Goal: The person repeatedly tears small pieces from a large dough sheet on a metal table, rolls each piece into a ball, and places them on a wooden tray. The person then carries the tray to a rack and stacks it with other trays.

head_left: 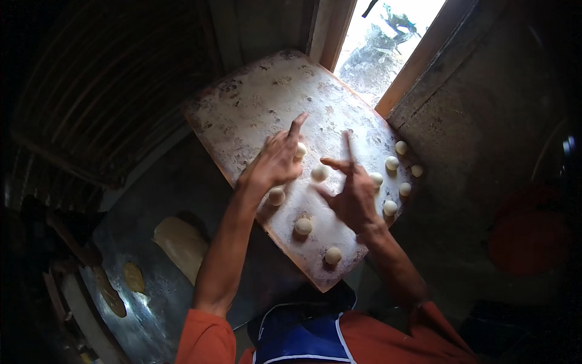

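My left hand (277,159) is over the middle of a floured board (254,91), its forefinger stretched out. A pale dough ball (300,150) sits against its inner side between forefinger and thumb, with the other fingers curled about it. My right hand (353,193) is slightly smeared by motion, its fingers and thumb spread apart with nothing held. Beside its thumb and forefinger, a blurred dough ball (319,173) lies on the board. Another dough ball (276,196) lies below my left wrist. Two more, a dough ball (303,226) and a dough ball (333,255), lie toward the near corner.
Several dough balls (392,163) line the board's right edge. On the dark metal surface (151,327) at left lie a large dough lump (180,246), a small flat piece (133,277) and a wooden-handled tool (109,294). A bright framed opening (388,45) is beyond the board.
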A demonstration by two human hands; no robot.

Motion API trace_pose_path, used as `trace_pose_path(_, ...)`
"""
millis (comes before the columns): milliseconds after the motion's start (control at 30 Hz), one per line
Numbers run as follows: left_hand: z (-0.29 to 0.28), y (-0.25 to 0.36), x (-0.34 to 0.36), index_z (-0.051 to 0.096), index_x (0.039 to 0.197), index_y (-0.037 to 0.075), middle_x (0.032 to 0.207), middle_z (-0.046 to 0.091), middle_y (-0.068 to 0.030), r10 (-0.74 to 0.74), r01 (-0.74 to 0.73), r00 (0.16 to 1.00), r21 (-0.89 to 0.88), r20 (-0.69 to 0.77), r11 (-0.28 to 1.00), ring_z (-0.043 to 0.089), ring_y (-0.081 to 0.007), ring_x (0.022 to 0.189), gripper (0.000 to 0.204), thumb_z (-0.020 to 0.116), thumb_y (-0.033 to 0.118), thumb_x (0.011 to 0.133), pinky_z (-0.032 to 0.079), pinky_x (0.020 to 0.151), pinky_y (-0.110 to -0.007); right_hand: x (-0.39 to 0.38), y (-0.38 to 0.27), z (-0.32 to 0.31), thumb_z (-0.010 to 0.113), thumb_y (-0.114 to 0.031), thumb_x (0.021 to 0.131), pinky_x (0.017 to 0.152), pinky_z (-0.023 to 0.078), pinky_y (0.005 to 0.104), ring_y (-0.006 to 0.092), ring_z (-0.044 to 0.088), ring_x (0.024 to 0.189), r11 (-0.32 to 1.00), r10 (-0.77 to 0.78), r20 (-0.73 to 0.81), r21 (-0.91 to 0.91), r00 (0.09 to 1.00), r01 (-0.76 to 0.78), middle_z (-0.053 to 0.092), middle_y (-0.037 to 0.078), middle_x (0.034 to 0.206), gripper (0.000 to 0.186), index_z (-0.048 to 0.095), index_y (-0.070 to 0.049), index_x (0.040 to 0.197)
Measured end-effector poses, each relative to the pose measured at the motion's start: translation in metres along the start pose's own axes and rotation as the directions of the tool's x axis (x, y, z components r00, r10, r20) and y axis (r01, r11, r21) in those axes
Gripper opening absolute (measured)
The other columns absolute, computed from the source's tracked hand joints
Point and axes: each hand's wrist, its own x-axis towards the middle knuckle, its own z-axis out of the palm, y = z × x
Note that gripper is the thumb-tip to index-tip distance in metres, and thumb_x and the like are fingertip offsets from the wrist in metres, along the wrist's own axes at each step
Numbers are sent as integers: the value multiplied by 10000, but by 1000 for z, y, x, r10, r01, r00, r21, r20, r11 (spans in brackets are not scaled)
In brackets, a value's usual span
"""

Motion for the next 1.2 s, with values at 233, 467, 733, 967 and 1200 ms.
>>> trace_pose_path(233, -59, -19, -236, 548, 1370, 39, 1369, 583, -133, -618, 219, 574, -627, -537, 748, 555, -236, 1295, 561, 706, 10, 833, 462, 1068, -387, -39, -77, -58, 905, -371, 761, 898, 483, 397, 285, 606, 1019, 954, 150, -225, 288, 963, -81, 648, 145, 1206, 1020, 336, 54, 1493)
trace_pose_path(467, 18, -34, -447, 620, 1339, 93, 1318, 609, -112, -801, 737, 470, -335, -371, 587, 625, -283, 1173, 589, 774, -31, 784, 538, 973, -411, -87, -167, -14, 779, -388, 923, 864, 521, 366, 206, 643, 945, 855, -6, 411, 474, 912, -209, 687, 114, 1036, 713, 477, 50, 1397)
trace_pose_path(733, 25, -42, -437, 735, 1131, 51, 1055, 714, -96, -672, 606, 600, -303, -433, 736, 729, -285, 940, 390, 779, -22, 750, 601, 825, -355, -165, -239, 236, 541, -372, 1096, 823, 523, 301, 170, 650, 907, 12, -179, 954, 245, 239, -970, 688, 83, 1036, 423, 640, 31, 1180)
trace_pose_path(967, 23, -2, -491, 723, 1169, -45, 1052, 769, -143, -958, 494, 224, -868, 180, -48, 732, -172, 983, 470, 612, 391, 1032, 572, 889, -341, -197, -269, 271, 516, -253, 1090, 653, 470, 402, 249, 571, 703, 105, 163, 885, 423, 435, -900, 645, 107, 836, 251, 628, -29, 1070)
trace_pose_path(1200, 40, -59, -415, 611, 1102, 57, 826, 625, -36, -316, 128, 697, -545, 644, -829, 588, -139, 682, 457, 466, 489, 1071, 505, 699, -297, -209, -267, 163, 470, -112, 1057, 770, 502, 411, 282, 655, 836, 783, -16, 844, 344, 537, -518, 636, 168, 870, 169, 604, -15, 1093)
